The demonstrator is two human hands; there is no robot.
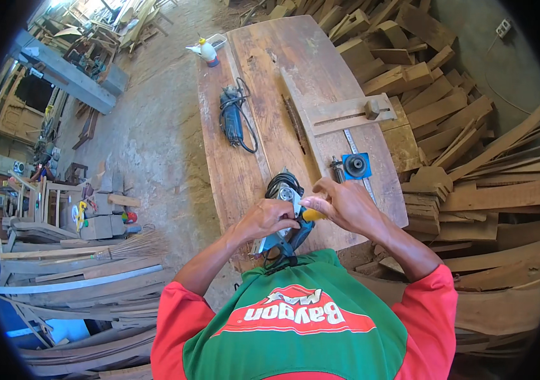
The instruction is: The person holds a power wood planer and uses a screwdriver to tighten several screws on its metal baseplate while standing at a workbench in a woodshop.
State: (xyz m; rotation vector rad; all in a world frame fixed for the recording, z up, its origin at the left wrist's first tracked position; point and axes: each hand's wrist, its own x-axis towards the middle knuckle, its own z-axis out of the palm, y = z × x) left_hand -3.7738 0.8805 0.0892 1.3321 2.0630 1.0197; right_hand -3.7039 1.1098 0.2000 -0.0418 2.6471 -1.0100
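A blue-and-silver power tool [287, 231], apparently a planer, with coiled black cord sits at the bench's near end, against my front. My left hand [268, 218] has its fingers curled on the metal part. My right hand [346, 206] is closed at the tool's right side on a yellow handle [313, 215]; what it belongs to is partly hidden. Just beyond that hand lie a cylindrical metal tool [337, 169] and a blue square plate [356, 166] with a black fitting.
The wooden bench [219, 190] also holds a corded blue tool [232, 119], a white bottle [208, 52] and a slotted wooden jig [346, 114]. Wood offcuts [447, 107] are heaped along the right, stacked boards [80, 285] at lower left. Another person [44, 170] is in the left background.
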